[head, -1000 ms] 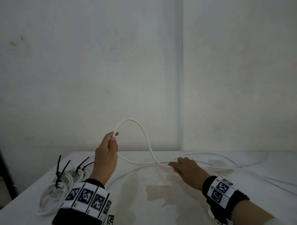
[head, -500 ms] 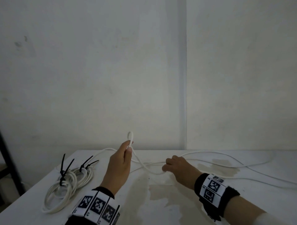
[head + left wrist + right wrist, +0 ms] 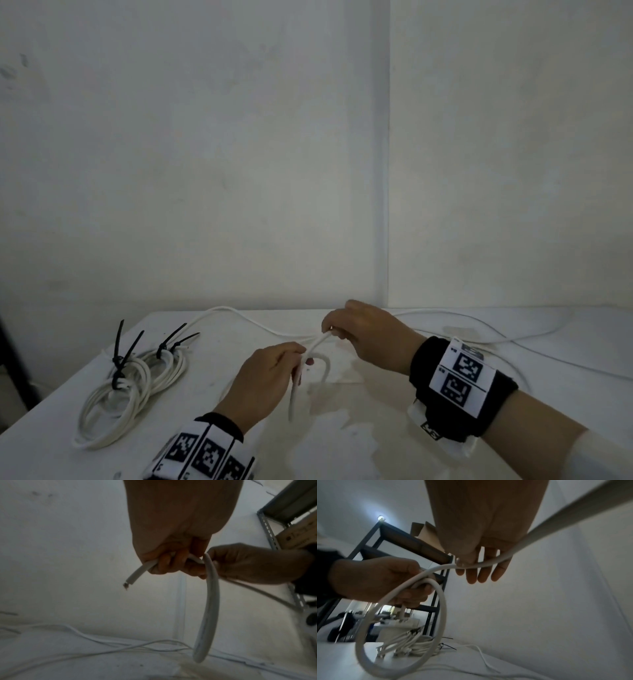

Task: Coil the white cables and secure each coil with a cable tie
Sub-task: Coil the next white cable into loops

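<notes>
A long white cable (image 3: 317, 344) runs between my hands above the table's middle. My left hand (image 3: 299, 363) grips it near its cut end (image 3: 131, 580), fingers curled round it (image 3: 171, 561). From that grip one small loop (image 3: 440, 601) hangs down to the table (image 3: 208, 615). My right hand (image 3: 334, 330), just right of and behind the left, pinches the same cable between thumb and fingers (image 3: 467, 563). The rest of the cable (image 3: 513, 339) trails loose along the table's far edge. Two tied coils (image 3: 133, 383) with black cable ties (image 3: 120, 342) lie at the left.
The white table (image 3: 359, 445) has a pale stain in the middle and meets a bare wall (image 3: 239, 171) at the back. Loose cable strands (image 3: 233, 310) cross its far side. A metal shelf rack (image 3: 393, 538) stands off to the left.
My left hand came down from its raised position to just above the table. My right hand left the tabletop and brought the cable up to the left hand, closing a small loop.
</notes>
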The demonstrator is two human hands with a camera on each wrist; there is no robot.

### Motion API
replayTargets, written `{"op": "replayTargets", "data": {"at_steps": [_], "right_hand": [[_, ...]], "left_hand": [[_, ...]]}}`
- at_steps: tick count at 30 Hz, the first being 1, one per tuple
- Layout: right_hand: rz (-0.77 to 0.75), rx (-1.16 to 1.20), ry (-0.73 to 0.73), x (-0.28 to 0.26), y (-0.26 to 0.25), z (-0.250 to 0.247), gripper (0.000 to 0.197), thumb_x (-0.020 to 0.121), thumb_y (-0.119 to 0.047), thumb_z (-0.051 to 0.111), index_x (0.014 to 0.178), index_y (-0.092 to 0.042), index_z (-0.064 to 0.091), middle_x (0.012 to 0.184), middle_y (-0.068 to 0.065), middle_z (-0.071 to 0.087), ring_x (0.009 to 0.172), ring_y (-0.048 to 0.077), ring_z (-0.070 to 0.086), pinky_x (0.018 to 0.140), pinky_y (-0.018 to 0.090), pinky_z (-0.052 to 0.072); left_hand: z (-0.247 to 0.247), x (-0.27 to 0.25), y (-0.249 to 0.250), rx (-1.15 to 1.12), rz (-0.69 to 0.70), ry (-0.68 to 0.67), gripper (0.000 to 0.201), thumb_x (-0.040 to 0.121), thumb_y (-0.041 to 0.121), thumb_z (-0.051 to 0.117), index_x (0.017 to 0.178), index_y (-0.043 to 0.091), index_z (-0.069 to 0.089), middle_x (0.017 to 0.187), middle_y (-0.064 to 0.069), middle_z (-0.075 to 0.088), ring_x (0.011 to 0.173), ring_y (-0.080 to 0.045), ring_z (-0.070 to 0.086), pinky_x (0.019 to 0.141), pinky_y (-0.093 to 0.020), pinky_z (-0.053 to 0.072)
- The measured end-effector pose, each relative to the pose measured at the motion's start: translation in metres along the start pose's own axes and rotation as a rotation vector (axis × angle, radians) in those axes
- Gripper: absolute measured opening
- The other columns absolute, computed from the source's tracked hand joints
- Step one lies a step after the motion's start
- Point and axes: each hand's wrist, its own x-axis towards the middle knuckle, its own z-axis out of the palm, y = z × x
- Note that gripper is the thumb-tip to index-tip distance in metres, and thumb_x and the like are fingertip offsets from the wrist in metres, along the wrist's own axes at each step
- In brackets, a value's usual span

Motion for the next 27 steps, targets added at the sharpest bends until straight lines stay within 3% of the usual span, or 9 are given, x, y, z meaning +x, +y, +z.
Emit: {"op": "replayTargets", "data": {"at_steps": [2,5,10,13,16,18,21,24,27], "right_hand": [[0.147,0.123,-0.096,-0.003,-0.003,-0.004,0.028,0.090,0.004,0.035,0.102,-0.004,0.059,0.082,-0.003,0.049,0.078,0.015,0.040,0.070,0.027,0.037],[0.257,0.274,-0.047,-0.009,-0.008,-0.003,0.024,0.093,0.003,0.037,0.104,0.000,0.058,0.080,-0.011,0.044,0.078,0.014,0.040,0.069,0.018,0.030],[0.269,0.285,-0.078,-0.013,-0.014,-0.001,0.031,0.099,-0.019,0.034,0.120,-0.013,0.056,0.092,0.003,0.050,0.086,0.012,0.043,0.079,0.020,0.031],[0.235,0.276,0.000,-0.009,-0.018,-0.004,0.043,0.093,-0.037,0.031,0.107,-0.008,0.059,0.091,0.007,0.055,0.082,0.016,0.045,0.076,0.021,0.030],[0.249,0.390,0.039,-0.004,-0.019,-0.003,0.036,0.092,-0.028,0.035,0.095,-0.003,0.061,0.084,-0.001,0.054,0.079,0.015,0.045,0.075,0.022,0.032],[0.306,0.515,0.034,-0.005,-0.020,-0.001,0.027,0.096,-0.024,0.039,0.095,-0.008,0.060,0.081,-0.002,0.056,0.078,0.017,0.048,0.074,0.026,0.037],[0.344,0.585,0.017,-0.011,-0.026,-0.001,0.020,0.093,-0.036,0.050,0.092,-0.018,0.060,0.078,0.007,0.057,0.068,0.013,0.047,0.065,0.023,0.037],[0.370,0.514,0.000,-0.012,-0.025,-0.003,0.017,0.089,-0.034,0.059,0.082,-0.018,0.060,0.072,-0.008,0.053,0.068,0.008,0.047,0.065,0.023,0.036],[0.417,0.610,-0.087,-0.012,-0.020,-0.009,0.017,0.091,-0.027,0.056,0.075,-0.022,0.058,0.065,-0.012,0.058,0.065,0.003,0.050,0.067,0.023,0.040]], "left_hand": [[0.003,-0.002,0.007,-0.110,-0.030,-0.002,0.037,0.096,0.024,0.040,0.073,0.020,0.069,0.054,0.016,0.060,0.055,0.003,0.051,0.057,-0.010,0.037],[0.009,-0.003,0.013,-0.153,-0.009,-0.060,0.035,0.093,0.035,0.049,0.073,0.012,0.067,0.053,0.013,0.057,0.050,0.000,0.044,0.057,-0.016,0.034],[0.004,0.001,0.015,-0.202,-0.009,-0.072,0.028,0.095,0.029,0.047,0.075,0.018,0.063,0.053,0.016,0.057,0.051,0.002,0.042,0.054,-0.011,0.032],[0.002,-0.003,0.024,-0.301,-0.004,-0.115,0.032,0.096,0.030,0.041,0.077,0.017,0.063,0.053,0.012,0.052,0.052,-0.002,0.039,0.052,-0.010,0.032],[0.003,-0.007,0.032,-0.397,-0.014,-0.109,0.036,0.097,0.027,0.037,0.077,0.011,0.062,0.052,0.012,0.045,0.047,0.002,0.038,0.051,-0.009,0.032],[0.002,-0.005,0.032,-0.413,-0.019,-0.061,0.033,0.097,0.025,0.039,0.077,0.009,0.061,0.054,0.011,0.042,0.046,0.002,0.038,0.052,-0.010,0.032],[-0.002,-0.004,0.026,-0.361,-0.010,-0.036,0.031,0.096,0.026,0.041,0.078,0.011,0.061,0.056,0.011,0.043,0.050,0.001,0.039,0.055,-0.015,0.032],[-0.001,-0.005,0.026,-0.345,0.000,-0.075,0.030,0.096,0.025,0.041,0.079,0.013,0.062,0.056,0.011,0.044,0.050,0.003,0.041,0.055,-0.011,0.035],[0.000,-0.005,0.031,-0.296,0.019,-0.114,0.028,0.096,0.026,0.041,0.081,0.018,0.063,0.061,0.010,0.046,0.049,0.006,0.043,0.055,-0.007,0.036]]}}
